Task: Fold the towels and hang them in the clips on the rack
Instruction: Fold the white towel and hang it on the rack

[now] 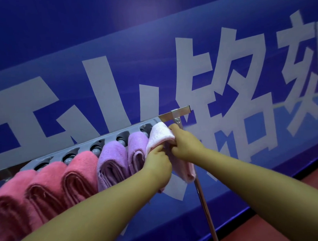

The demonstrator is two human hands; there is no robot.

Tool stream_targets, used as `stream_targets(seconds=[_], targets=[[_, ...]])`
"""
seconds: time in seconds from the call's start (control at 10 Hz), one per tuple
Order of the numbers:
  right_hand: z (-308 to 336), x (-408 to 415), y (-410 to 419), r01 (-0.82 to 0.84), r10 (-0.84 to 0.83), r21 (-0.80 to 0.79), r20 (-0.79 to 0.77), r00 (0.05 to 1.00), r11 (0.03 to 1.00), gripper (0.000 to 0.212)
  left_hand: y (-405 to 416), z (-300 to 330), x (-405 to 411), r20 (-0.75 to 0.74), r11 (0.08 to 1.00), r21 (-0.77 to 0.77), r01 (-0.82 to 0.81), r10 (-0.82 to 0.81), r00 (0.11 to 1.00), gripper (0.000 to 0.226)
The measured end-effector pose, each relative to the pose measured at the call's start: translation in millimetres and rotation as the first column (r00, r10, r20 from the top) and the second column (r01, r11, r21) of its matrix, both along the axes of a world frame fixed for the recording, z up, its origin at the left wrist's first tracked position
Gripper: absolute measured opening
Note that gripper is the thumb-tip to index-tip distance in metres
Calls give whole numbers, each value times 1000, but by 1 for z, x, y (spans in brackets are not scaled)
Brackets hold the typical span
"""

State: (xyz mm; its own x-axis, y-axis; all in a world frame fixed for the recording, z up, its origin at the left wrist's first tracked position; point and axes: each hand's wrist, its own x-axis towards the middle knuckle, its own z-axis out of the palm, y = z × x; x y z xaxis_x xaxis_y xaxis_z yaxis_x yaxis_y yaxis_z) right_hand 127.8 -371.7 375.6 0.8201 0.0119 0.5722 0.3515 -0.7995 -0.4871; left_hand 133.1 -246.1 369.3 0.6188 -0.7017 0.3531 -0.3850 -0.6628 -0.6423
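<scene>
Along the grey clip strip of the rack, taken from its left end, hang three folded deep-pink towels, then two folded lilac towels, each with its top tucked up under a clip of the strip. Next to the right of these, at the strip's last clip, is the pale pink towel, the one now being worked: its folded top is bunched up against the underside of the strip, and its tail hangs below, just in front of the rack's slanting metal pole. The left hand is below the strip, its grip clenched on the pale pink towel partway down the fold, thumb on the front face. The right hand, just right of the strip's end and under the shiny rail, has its grip closed round the same towel's right edge near the top. Whether the cloth is already caught in the clip cannot be told, since the towel hides it. By my reading this is the hanging step for the last towel in view, with folding done. The next move calls for pushing the bunched top up firmly into that clip until it bites, then easing both hands off and seeing that it holds. Behind the strip runs a blue banner with large white characters.
</scene>
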Motion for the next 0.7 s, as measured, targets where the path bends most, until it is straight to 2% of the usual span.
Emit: stream_targets(seconds=[0.1, 0.2, 0.3, 0.4, 0.5, 0.6, 0.7], targets=[[-5, -3, 4, -16, 14, 76, 29, 999, 997, 63, 12, 2, -7, 57, 918, 367, 148, -182, 982, 22], [0, -1, 9, -37, 39, -22, 78, 996, 999, 76, 21, 9, -13, 34, 879, 394, 269, -307, 951, 14], [5, -2, 10, -30, 34, -62, 75, 997, 998, 72, 36, -5, -26, -14, 846, 350, 402, -424, 906, 10], [8, -11, 9, 24, -13, -180, 60, 998, 983, 73, 53, -19, -46, -8, 843, 245, 479, -492, 871, 7], [11, -31, 10, 109, -113, -353, 11, 994, 929, 74, 71, -37, -70, -31, 898, 14, 440, -439, 898, 16], [16, -57, 18, 167, -187, -478, 7, 982, 862, 61, 87, -57, -100, -144, 791, -516, 328, -458, 877, 26], [14, -74, 35, 185, -204, -678, 52, 978, 711, 53, 102, -71, -133, -259, 497, -865, 72, -565, 783, 31]])
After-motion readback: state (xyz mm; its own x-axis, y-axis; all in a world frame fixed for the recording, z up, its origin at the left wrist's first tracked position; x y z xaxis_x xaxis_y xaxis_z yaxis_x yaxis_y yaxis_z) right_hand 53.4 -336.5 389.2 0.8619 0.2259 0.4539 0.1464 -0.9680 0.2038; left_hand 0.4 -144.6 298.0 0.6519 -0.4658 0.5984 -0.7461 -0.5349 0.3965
